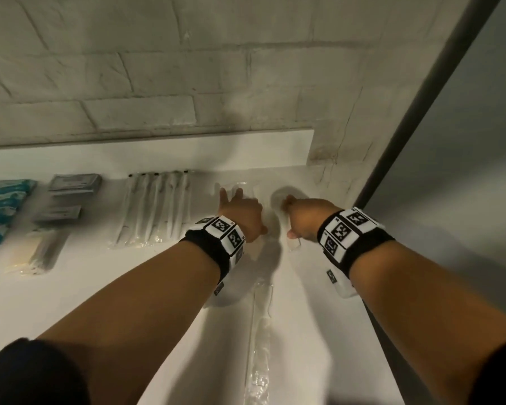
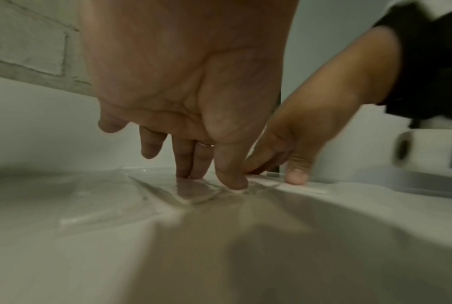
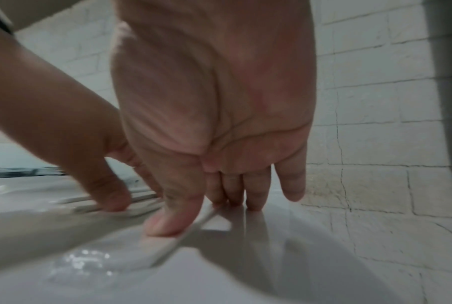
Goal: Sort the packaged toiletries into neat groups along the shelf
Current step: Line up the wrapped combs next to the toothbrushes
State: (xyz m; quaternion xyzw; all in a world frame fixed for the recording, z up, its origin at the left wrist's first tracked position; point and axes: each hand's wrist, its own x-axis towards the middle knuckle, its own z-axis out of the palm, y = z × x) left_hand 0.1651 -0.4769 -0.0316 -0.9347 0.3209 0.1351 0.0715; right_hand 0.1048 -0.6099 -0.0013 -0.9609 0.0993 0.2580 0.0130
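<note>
On the white shelf (image 1: 100, 287) both hands work at the right end. My left hand (image 1: 238, 207) lies flat, its straight fingers (image 2: 191, 164) pressing a clear plastic packet (image 2: 152, 191). Close beside it, my right hand (image 1: 300, 217) also has straight fingers (image 3: 255, 189) on the surface, and its thumb rests on a slim white packaged stick (image 3: 193, 226). What the packets under the hands contain is unclear. Further left lie a row of white wrapped toothbrushes (image 1: 155, 211), grey sachets (image 1: 70, 185), teal packets (image 1: 0, 206) and cream wrapped items (image 1: 35, 249).
A long clear-wrapped item (image 1: 259, 331) lies on the shelf between my forearms. The brick wall (image 1: 158, 68) backs the shelf, with a white ledge (image 1: 246, 150) along it. A dark post (image 1: 421, 97) and a grey panel bound the right side.
</note>
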